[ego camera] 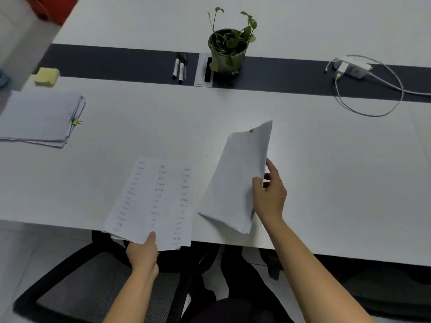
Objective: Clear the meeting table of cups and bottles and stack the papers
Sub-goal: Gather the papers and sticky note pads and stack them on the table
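Head view: The left hand (142,252) pinches the printed sheets (154,201) at their near edge, thumb on top. These sheets overhang the near edge of the table (326,159). The right hand (270,194) pinches the clipped blank bundle (238,180) at its right edge, fingers (271,166) behind and thumb in front. The bundle is tilted, just right of the printed sheets. A third paper stack (39,117) lies flat at far left. A potted plant (229,50) stands on the dark centre strip.

Handwritten cols on sheet (154,201), too blurry t/read.
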### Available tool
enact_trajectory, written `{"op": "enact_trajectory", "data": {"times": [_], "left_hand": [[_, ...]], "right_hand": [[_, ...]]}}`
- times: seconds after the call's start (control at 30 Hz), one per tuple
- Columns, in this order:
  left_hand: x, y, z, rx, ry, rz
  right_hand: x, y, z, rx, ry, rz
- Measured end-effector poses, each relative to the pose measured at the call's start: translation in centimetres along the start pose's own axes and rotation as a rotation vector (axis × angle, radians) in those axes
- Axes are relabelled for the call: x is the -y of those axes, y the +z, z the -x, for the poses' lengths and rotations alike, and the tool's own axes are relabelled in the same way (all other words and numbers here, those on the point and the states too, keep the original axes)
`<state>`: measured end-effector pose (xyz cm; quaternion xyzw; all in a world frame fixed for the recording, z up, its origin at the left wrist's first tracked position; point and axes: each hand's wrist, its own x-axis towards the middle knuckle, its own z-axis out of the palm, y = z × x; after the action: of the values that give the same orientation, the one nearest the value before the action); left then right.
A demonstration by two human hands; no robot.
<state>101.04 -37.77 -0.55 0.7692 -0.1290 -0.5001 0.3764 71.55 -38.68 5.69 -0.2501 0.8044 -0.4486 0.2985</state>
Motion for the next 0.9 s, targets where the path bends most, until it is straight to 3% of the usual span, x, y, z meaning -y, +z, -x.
{"op": "enact_trajectory", "data": {"times": [0.13,0.27,0.33,0.47,0.57,0.7,0.9], "left_hand": [[-0.5,1.0,0.4,0.005,0.004,0.057],[-0.6,1.8,0.6,-0.001,0.007,0.047],[-0.6,1.9,0.5,0.000,0.004,0.038],[-0.2,1.5,0.3,0.011,-0.018,0.037],[0.1,1.1,0.3,0.014,-0.019,0.030],[0.2,0.8,-0.1,0.014,-0.034,0.014],[0.4,0.9,-0.7,0.005,-0.048,-0.002]], "right_hand": [[4.4,-1.3,-0.8,-0.213,-0.627,0.362],[4.2,-0.5,-0.3,-0.161,-0.916,0.602],[2.5,1.0,0.7,0.025,-0.882,0.687],[-4.0,4.4,2.4,0.562,-0.527,0.957],[-7.2,4.9,2.6,0.725,-0.411,1.041],[-6.2,3.9,0.3,0.766,-0.294,0.860],[-4.7,1.4,-7.8,0.383,-0.252,0.960]]}}
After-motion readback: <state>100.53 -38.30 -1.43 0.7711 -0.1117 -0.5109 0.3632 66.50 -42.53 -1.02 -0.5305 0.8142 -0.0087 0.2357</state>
